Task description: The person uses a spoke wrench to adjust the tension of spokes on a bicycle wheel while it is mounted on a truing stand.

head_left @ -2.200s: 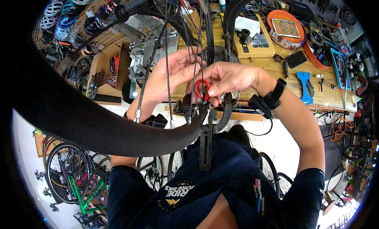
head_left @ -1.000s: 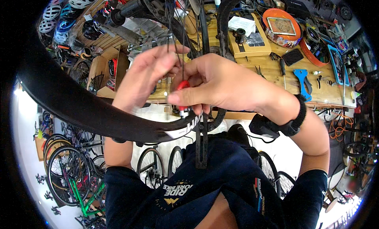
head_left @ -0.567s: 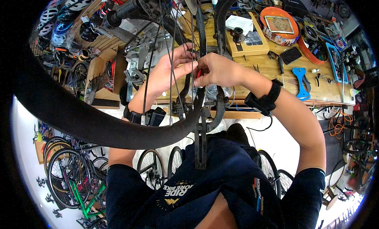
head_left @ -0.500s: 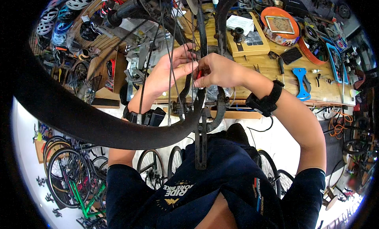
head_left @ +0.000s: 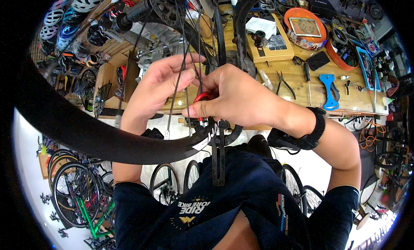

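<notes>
Right hand [head_left: 241, 97], grip pinched shut on a small red ring-shaped spoke tool [head_left: 202, 97], set against thin black wire spokes [head_left: 174, 99] just above the black wheel rim [head_left: 108, 140]. Left hand [head_left: 157, 84], fingers curled round one spoke, touching the right. Beyond, wooden desk [head_left: 302, 88] with blue flat wrench [head_left: 328, 91], black-handled pliers [head_left: 283, 82].
</notes>
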`<state>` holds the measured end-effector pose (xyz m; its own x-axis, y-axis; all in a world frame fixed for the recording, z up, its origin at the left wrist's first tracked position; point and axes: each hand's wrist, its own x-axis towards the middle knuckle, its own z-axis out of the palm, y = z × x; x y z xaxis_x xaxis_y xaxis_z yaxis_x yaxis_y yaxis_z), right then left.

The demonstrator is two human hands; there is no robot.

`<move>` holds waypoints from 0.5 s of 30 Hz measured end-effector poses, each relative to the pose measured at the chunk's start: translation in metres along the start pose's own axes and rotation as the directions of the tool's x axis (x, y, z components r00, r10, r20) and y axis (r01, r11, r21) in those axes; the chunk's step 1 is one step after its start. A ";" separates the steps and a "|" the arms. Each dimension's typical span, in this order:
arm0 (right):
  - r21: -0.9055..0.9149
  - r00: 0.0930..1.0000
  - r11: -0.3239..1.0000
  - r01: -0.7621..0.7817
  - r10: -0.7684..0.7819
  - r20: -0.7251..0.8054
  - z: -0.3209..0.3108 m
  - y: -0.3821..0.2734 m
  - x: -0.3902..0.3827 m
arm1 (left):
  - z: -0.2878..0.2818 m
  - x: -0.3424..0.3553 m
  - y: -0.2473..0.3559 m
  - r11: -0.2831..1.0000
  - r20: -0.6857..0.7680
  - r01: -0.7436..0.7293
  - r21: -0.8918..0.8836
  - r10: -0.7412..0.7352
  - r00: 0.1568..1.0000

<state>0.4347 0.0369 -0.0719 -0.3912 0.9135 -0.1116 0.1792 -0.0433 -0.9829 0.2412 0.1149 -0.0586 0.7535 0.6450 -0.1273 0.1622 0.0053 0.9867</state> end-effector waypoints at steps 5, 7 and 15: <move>-0.215 0.996 0.974 0.068 -0.080 -0.046 -0.002 0.034 0.014 | -0.002 0.011 -0.026 0.998 0.009 -0.040 0.053 0.039 0.999; -0.288 0.998 0.957 0.039 -0.051 -0.037 -0.009 0.044 0.023 | -0.008 0.020 -0.046 0.991 0.017 -0.069 0.117 0.067 0.998; -0.380 0.992 0.925 0.012 -0.058 -0.110 -0.031 0.095 0.060 | -0.015 0.054 -0.081 0.965 -0.045 -0.071 0.253 0.085 0.995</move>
<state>0.4566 0.1002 -0.1670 -0.2993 0.9534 -0.0372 0.5035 0.1247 -0.8549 0.2592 0.1604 -0.1444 0.7348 0.6772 -0.0383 0.2643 -0.2338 0.9357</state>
